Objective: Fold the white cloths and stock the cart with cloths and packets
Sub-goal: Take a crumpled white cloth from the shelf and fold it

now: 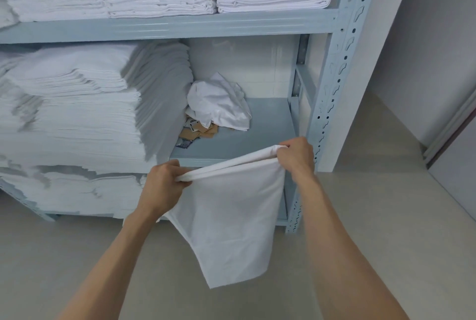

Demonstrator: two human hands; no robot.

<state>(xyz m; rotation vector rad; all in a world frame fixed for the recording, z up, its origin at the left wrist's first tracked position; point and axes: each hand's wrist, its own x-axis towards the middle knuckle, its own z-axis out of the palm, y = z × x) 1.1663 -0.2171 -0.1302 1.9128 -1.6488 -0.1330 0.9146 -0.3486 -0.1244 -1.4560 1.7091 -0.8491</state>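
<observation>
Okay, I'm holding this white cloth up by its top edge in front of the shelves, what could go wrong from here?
1. The cloth hangs low, its bottom corner toward the floor; lowering your left hand or right hand might drag it there.
2. It hangs unevenly, so the fold may come out crooked.

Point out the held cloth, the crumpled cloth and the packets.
held cloth (231, 219): head view, middle of its hanging panel.
crumpled cloth (219, 103): head view, centre of the heap.
packets (202, 132): head view, tan pile.
</observation>
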